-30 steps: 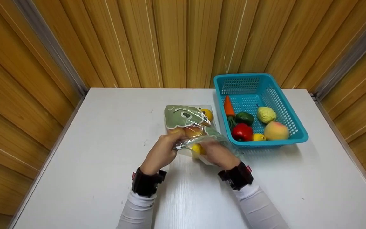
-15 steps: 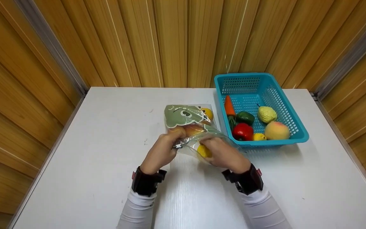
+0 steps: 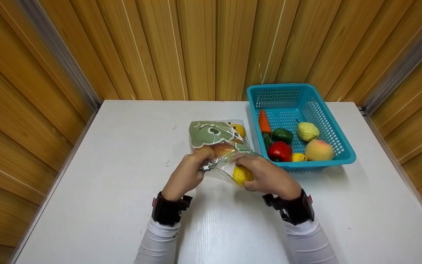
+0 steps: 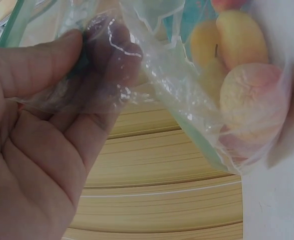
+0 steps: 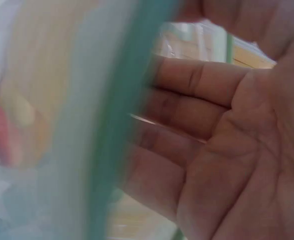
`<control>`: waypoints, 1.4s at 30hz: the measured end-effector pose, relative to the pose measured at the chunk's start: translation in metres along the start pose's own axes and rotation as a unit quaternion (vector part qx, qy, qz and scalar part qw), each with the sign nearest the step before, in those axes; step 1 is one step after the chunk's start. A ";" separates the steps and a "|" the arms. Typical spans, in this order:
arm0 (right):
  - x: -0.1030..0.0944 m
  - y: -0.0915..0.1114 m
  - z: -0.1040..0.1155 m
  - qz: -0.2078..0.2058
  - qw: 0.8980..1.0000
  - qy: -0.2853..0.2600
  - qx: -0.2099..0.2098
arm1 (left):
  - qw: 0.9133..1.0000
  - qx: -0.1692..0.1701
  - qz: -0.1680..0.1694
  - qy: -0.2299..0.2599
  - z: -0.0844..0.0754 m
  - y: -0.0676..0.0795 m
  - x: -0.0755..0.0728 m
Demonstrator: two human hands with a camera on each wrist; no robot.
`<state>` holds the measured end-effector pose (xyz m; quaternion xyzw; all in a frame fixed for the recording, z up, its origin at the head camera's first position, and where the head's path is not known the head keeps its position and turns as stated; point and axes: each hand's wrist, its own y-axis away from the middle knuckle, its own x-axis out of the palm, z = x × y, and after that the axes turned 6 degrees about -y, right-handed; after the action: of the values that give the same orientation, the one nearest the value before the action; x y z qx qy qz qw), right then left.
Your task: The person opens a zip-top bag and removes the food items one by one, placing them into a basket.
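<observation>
A clear zip bag printed with a green cartoon face lies mid-table, several fruits showing through its film. My left hand pinches the left side of its mouth beside a white zip slider; in the left wrist view the thumb lies over the film. At the mouth's right side, my right hand holds a yellow fruit between thumb and fingers. The green zip edge hides those fingertips in the right wrist view. A wrinkled pink-yellow fruit sits in the bag.
Right of the bag, a blue plastic basket stands on the white table. Inside are a carrot, a green pepper, a red pepper, a lemon, a peach and a pale yellow fruit. Wood-look panels surround the table.
My right hand has drawn back to the right from inside the bag's mouth, and the yellow fruit has shifted right with it. My left hand stays in place on the bag.
</observation>
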<state>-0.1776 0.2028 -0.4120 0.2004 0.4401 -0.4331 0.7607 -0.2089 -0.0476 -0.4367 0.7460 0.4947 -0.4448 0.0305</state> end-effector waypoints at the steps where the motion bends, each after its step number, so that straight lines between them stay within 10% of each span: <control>1: -0.002 0.001 0.000 -0.001 1.000 -0.006 0.002 | 1.000 0.000 0.000 -0.001 0.000 0.000 0.000; 21: -0.025 0.019 0.002 -0.006 0.998 -0.052 0.033 | 1.000 0.000 -0.001 0.010 0.002 0.000 0.001; 42: -0.048 0.046 -0.002 -0.126 0.989 -0.078 -0.002 | 1.000 -0.016 0.012 0.003 0.001 -0.001 0.000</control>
<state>-0.1512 0.2526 -0.3760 0.1074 0.4025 -0.5387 0.7323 -0.2101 -0.0473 -0.4368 0.7525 0.4927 -0.4345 0.0463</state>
